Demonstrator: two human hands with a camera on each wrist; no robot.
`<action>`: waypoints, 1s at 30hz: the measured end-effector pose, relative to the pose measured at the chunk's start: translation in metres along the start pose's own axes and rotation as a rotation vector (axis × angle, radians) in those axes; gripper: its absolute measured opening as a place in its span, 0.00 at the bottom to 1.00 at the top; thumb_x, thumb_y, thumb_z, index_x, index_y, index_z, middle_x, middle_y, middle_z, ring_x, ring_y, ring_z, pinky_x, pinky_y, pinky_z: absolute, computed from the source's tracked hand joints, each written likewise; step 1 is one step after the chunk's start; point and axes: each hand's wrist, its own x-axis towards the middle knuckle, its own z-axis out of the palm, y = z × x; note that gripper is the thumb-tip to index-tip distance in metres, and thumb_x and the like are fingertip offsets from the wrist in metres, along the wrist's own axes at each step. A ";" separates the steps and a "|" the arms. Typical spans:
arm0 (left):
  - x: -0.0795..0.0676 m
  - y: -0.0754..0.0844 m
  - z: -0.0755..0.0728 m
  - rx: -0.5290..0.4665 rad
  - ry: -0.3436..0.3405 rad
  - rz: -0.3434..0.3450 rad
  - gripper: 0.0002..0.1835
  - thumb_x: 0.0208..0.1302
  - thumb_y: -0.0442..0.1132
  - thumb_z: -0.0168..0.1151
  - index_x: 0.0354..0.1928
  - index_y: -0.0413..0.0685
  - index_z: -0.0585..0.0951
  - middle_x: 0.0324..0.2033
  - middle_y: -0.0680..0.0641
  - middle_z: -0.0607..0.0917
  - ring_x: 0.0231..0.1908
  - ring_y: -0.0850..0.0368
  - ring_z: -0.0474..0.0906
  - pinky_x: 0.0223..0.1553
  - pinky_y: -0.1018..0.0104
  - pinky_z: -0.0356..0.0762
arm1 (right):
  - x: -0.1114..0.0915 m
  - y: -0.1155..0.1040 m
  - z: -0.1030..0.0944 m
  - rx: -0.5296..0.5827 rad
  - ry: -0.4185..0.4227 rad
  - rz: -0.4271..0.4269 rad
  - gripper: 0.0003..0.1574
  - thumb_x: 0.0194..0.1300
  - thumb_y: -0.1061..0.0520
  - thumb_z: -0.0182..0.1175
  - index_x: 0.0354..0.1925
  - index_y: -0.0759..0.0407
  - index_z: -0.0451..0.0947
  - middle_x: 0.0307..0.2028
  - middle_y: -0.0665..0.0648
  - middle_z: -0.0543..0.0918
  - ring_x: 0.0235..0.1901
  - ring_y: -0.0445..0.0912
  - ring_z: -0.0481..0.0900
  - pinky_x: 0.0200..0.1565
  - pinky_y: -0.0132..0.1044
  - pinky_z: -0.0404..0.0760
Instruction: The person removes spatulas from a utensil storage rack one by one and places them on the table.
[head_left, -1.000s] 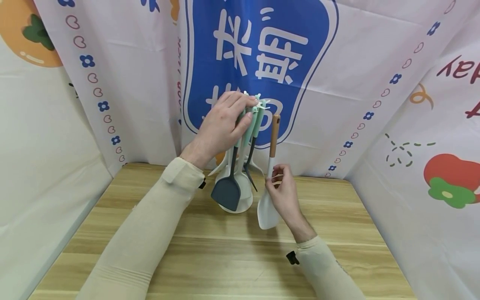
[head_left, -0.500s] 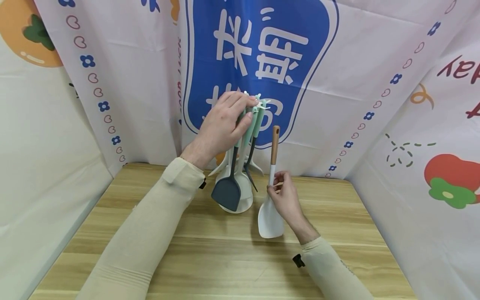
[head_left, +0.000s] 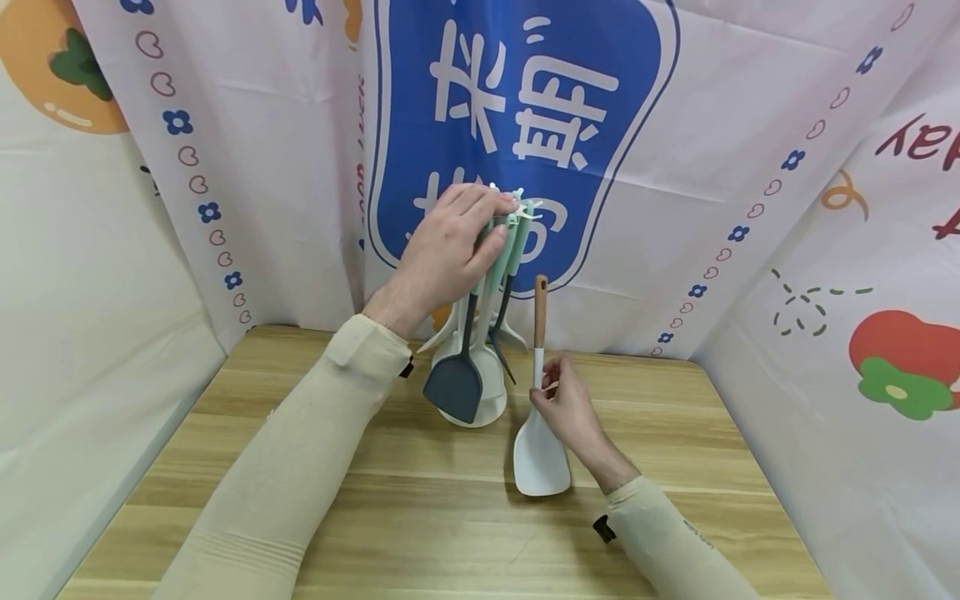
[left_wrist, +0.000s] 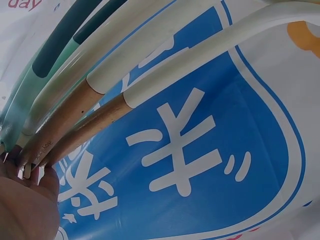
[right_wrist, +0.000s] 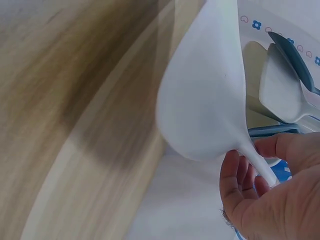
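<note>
A white spatula with a wooden handle [head_left: 541, 467] stands nearly upright, its blade down, close over the table. My right hand [head_left: 573, 408] pinches its white shaft between thumb and fingers just above the blade; in the right wrist view the blade [right_wrist: 205, 90] appears large and broad. To the left stands a white utensil rack [head_left: 487, 414] hung with several utensils. My left hand [head_left: 450, 233] grips the rack's top, partly hiding it. A dark turner [head_left: 453, 387] with a green handle hangs at its front. Wooden handles [left_wrist: 65, 120] hang by my left fingers in the left wrist view.
The wood-grain table [head_left: 450, 533] reaches back to a printed cloth [head_left: 637, 250] close behind the rack. White cloth walls bound it at left [head_left: 97, 333] and right [head_left: 840, 433].
My right hand has lowered the white spatula toward the front of the table, and its blade has turned to face me more. My left hand stays on the rack's top.
</note>
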 end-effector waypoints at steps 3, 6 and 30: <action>0.000 0.000 0.000 0.000 -0.001 -0.003 0.22 0.93 0.48 0.53 0.76 0.50 0.84 0.79 0.45 0.85 0.86 0.43 0.72 0.96 0.49 0.62 | -0.001 0.002 0.001 -0.007 -0.021 0.030 0.23 0.75 0.70 0.68 0.63 0.66 0.73 0.47 0.61 0.81 0.43 0.51 0.87 0.42 0.31 0.87; 0.000 0.001 0.000 0.000 -0.001 -0.005 0.22 0.93 0.48 0.53 0.76 0.50 0.84 0.79 0.45 0.85 0.86 0.43 0.72 0.96 0.49 0.61 | -0.002 0.003 0.001 -0.013 -0.040 0.049 0.23 0.75 0.70 0.67 0.63 0.66 0.73 0.46 0.61 0.81 0.42 0.51 0.87 0.42 0.31 0.86; 0.001 0.000 0.001 -0.003 0.004 0.007 0.22 0.93 0.48 0.53 0.75 0.49 0.84 0.78 0.44 0.85 0.84 0.43 0.73 0.96 0.49 0.61 | -0.008 0.019 0.008 -0.020 -0.201 0.190 0.22 0.77 0.67 0.71 0.61 0.69 0.72 0.40 0.57 0.80 0.31 0.44 0.78 0.29 0.29 0.76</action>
